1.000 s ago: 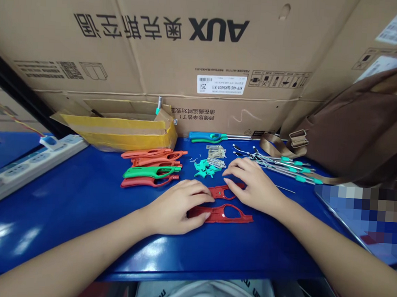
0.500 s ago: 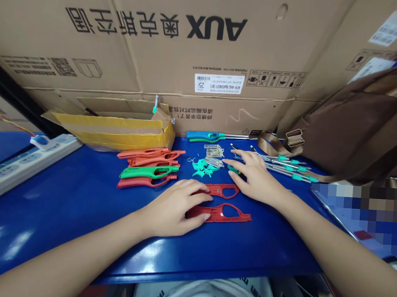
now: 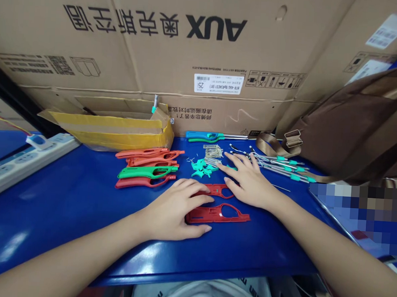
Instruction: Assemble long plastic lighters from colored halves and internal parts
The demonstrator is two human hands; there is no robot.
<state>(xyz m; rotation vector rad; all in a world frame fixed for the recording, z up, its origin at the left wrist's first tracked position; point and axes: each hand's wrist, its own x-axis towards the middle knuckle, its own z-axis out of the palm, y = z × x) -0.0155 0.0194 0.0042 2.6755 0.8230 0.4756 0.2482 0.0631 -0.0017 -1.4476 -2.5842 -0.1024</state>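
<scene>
Two red lighter casing halves lie on the blue table: the nearer half (image 3: 221, 213) has its hollow inner side up, and the farther half (image 3: 216, 190) is just behind it. My left hand (image 3: 172, 209) rests over their left ends, fingers spread and thumb apart, covering part of both. My right hand (image 3: 250, 183) is open, palm down, above the right end of the farther half. Beyond its fingertips are small teal plastic pieces (image 3: 202, 167) and a pile of small metal springs (image 3: 212, 150). Whether the right fingers touch anything I cannot tell.
Orange, green and red lighter casings (image 3: 146, 171) are stacked at left. Behind them stands a yellow-taped carton (image 3: 119, 130). A blue lighter (image 3: 212, 137) lies at the back. Metal lighter rods (image 3: 291, 168) lie at right near a brown bag (image 3: 361, 118). A power strip (image 3: 26, 162) is far left.
My left thumb has moved off the nearer red half toward me, widening the hand. My right hand has shifted slightly left and nearer, toward the farther half.
</scene>
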